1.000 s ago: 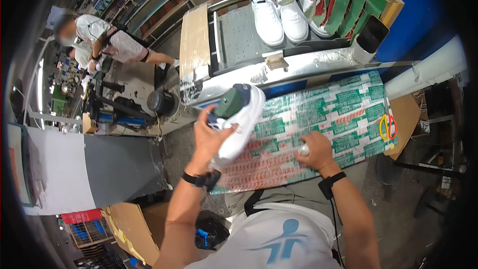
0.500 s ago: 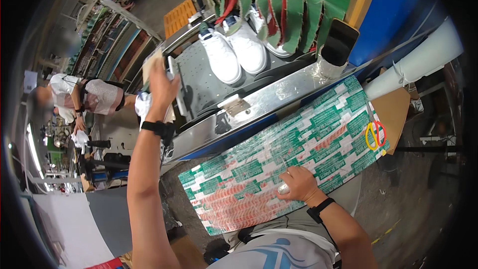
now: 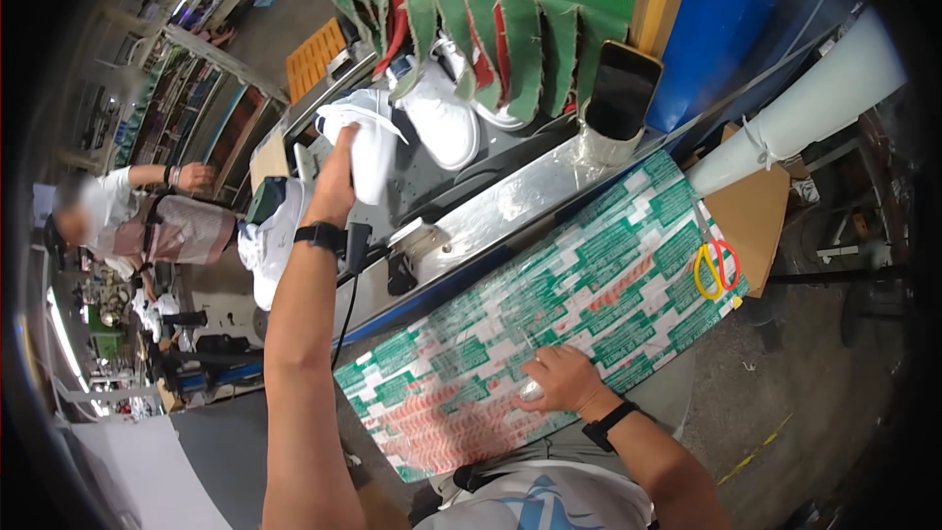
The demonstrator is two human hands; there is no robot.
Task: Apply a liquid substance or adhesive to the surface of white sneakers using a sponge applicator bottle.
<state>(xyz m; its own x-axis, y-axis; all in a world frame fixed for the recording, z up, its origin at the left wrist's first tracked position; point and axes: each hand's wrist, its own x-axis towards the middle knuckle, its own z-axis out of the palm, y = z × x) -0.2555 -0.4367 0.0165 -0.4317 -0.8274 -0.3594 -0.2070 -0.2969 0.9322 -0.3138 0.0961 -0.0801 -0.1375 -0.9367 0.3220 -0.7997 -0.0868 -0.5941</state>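
Your left hand (image 3: 339, 177) has a closed grip on a white shoe (image 3: 368, 142) over the conveyor (image 3: 510, 201); your right hand (image 3: 561, 380) rests curled on the bench (image 3: 608, 285), its grip unclear.

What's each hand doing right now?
Left hand: closed on a white shoe on the conveyor.
Right hand: resting on the patterned board, something small underneath, unclear.

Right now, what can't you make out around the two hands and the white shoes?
- Head view: left hand covers part of the white sneaker it grips.
- Right hand on the green-and-red patterned board hides a small pale object beneath.
- Green fabric strips hide the rear white shoe.
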